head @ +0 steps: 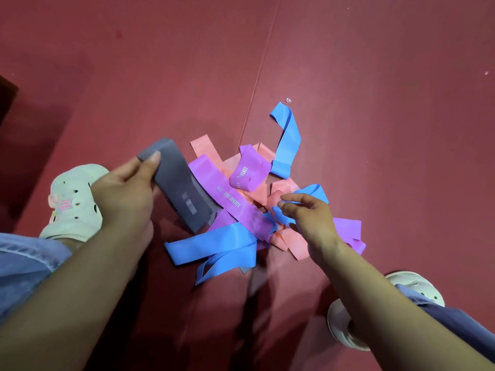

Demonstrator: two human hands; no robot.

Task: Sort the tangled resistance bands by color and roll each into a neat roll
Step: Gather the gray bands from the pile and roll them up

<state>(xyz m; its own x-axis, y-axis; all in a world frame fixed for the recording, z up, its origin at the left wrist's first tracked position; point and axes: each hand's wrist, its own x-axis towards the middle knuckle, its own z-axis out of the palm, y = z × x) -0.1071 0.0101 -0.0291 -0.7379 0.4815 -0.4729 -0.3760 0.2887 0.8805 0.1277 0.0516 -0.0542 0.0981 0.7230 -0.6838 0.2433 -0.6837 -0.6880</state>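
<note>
A tangled heap of flat resistance bands lies on the dark red floor mat point(375, 129). A grey band point(184, 191) is lifted at the heap's left side, with my left hand point(126, 194) gripping its upper end between thumb and fingers. Purple bands point(233, 202) with white lettering cross the middle. Pink bands point(206, 148) lie underneath. Blue bands point(288, 140) stretch to the upper right and along the near side point(211, 246). My right hand point(308, 212) pinches a blue strip point(312, 192) at the heap's right side.
My two pale clog shoes stand on the mat, one at the left point(75, 202) and one at the lower right point(412, 287). A seam point(257, 84) runs up the mat behind the heap. A small shiny speck point(288, 100) lies beyond the blue band.
</note>
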